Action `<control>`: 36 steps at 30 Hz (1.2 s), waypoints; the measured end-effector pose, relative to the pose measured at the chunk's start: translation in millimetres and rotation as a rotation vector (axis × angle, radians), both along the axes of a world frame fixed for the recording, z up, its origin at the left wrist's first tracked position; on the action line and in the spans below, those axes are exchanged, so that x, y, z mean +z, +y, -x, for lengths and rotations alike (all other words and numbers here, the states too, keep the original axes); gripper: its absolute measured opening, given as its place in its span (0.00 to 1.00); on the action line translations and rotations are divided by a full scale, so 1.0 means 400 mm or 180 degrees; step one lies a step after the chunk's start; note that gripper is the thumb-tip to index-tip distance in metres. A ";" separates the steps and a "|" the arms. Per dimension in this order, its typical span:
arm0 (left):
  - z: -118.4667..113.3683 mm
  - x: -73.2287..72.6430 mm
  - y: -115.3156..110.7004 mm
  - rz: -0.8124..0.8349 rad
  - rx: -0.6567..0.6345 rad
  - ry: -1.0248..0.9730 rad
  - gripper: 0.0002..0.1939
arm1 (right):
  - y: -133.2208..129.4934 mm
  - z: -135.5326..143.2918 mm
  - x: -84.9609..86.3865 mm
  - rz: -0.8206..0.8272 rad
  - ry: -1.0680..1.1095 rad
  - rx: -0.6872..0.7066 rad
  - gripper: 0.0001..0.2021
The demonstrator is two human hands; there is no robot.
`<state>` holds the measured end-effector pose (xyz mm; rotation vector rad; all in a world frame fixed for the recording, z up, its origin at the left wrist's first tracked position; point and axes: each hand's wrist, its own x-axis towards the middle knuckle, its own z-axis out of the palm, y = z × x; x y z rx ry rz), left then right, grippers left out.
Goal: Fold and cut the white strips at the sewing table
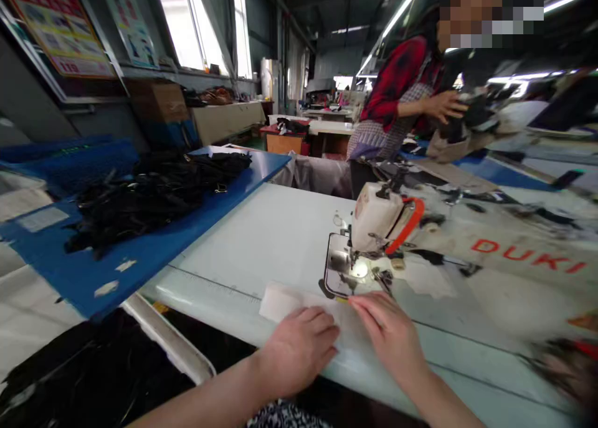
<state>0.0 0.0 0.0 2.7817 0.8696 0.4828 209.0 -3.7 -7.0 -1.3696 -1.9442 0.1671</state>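
A white strip (pixel 278 300), either cloth or paper, lies along the front of the pale sewing table. My left hand (pixel 301 347) is closed over its middle, fingers bent and pressed together. Just in front of the metal needle plate (pixel 337 263), my right hand (pixel 390 331) pinches at the strip's right end with thumb and forefinger; a small yellow bit shows by the fingertips. The sewing machine (pixel 376 216), with an orange-red guard and a lit needle area, stands beyond my right hand. The strip is partly hidden under both hands.
Black pieces (pixel 154 191) are heaped on a blue table (pixel 224 200) at left. More black material (pixel 93 372) lies low at front left, beside a pale rail (pixel 170 341). A co-worker (pixel 397 91) in a red checked sleeve stands behind the machine, hands around something dark.
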 end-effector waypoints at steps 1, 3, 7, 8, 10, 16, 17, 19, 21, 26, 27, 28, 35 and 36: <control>-0.003 -0.003 0.003 -0.0032 -0.0039 0.0061 0.13 | -0.004 -0.013 0.007 -0.0054 0.0049 -0.0105 0.06; -0.007 -0.007 0.009 -0.0086 -0.0099 0.0164 0.11 | -0.013 -0.044 0.017 -0.0009 0.0148 -0.0350 0.05; -0.012 -0.005 0.014 -0.0159 -0.0152 0.0301 0.08 | -0.042 -0.140 0.006 0.0713 0.0372 -0.1012 0.09; -0.013 -0.005 0.014 -0.0178 -0.0147 0.0301 0.07 | -0.051 -0.166 0.001 0.0966 0.0431 -0.1194 0.12; -0.015 -0.007 0.011 -0.0224 -0.0141 0.0254 0.07 | -0.069 -0.214 -0.008 0.1405 0.0487 -0.1442 0.15; -0.017 0.019 0.022 -0.0223 -0.0043 -0.0753 0.09 | -0.095 -0.268 -0.006 0.1541 0.0334 -0.1494 0.16; -0.008 0.039 0.037 -0.0243 0.0047 -0.1018 0.10 | -0.095 -0.269 -0.006 0.1498 0.0319 -0.1489 0.16; 0.027 0.091 0.085 -0.0343 0.0389 -0.1394 0.10 | -0.095 -0.274 -0.010 0.1405 0.0297 -0.1477 0.17; 0.088 0.148 0.156 -0.0601 0.0853 -0.1512 0.09 | -0.101 -0.283 -0.022 0.1286 0.0277 -0.1456 0.18; 0.292 0.224 0.352 -0.1071 0.1888 -0.0694 0.15 | -0.122 -0.294 -0.062 0.0856 -0.0065 -0.1197 0.17; 0.325 0.219 0.382 -0.0997 0.2035 -0.0422 0.17 | -0.124 -0.292 -0.068 0.0747 -0.0184 -0.1118 0.16; 0.351 0.209 0.405 -0.0939 0.2087 -0.0297 0.17 | -0.124 -0.290 -0.073 0.0646 -0.0309 -0.1055 0.16; 0.386 0.059 0.460 -0.0349 0.2148 0.0306 0.14 | -0.101 -0.295 -0.080 0.0671 -0.0809 -0.0970 0.15; 0.376 0.045 0.458 -0.0290 0.2135 0.0336 0.14 | -0.099 -0.297 -0.079 0.0755 -0.0794 -0.0954 0.15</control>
